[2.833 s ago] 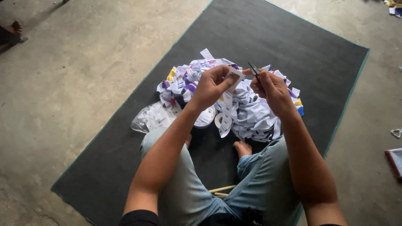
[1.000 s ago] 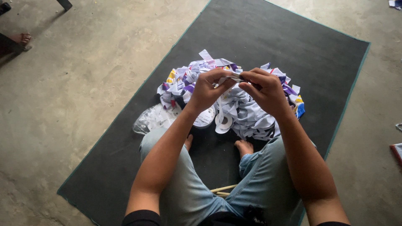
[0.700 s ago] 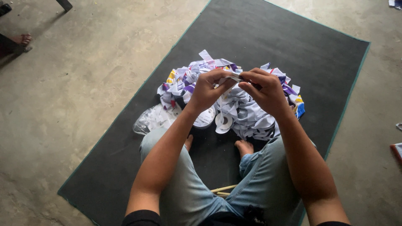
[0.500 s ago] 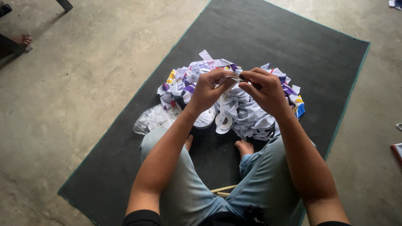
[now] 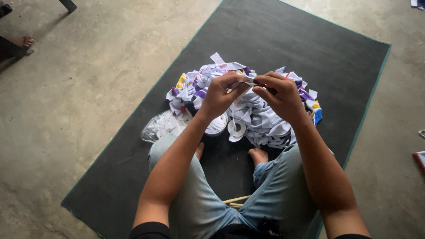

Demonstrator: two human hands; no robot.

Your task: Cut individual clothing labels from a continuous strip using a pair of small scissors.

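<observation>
- Both hands barely shifted, still together above the pile.
- left hand [image 5: 220, 95] and right hand [image 5: 281, 95] pinch one paper strip [image 5: 245, 83] over scrap pile [image 5: 259, 117] on mat [image 5: 283, 40].
- Step: working the strip; next likely needs firm pinch.

— What is underfoot here?

— A bare concrete floor [image 5: 88, 88], grey, mottled and stained, with a dark grey mat [image 5: 283, 40] laid at a slant across it; the mat has a thin green edge.

— Any furniture?

— Only a dark leg [image 5: 67, 5] at the top left corner.

— And the light?

— Soft, even daylight, with no hard shadows.
</observation>
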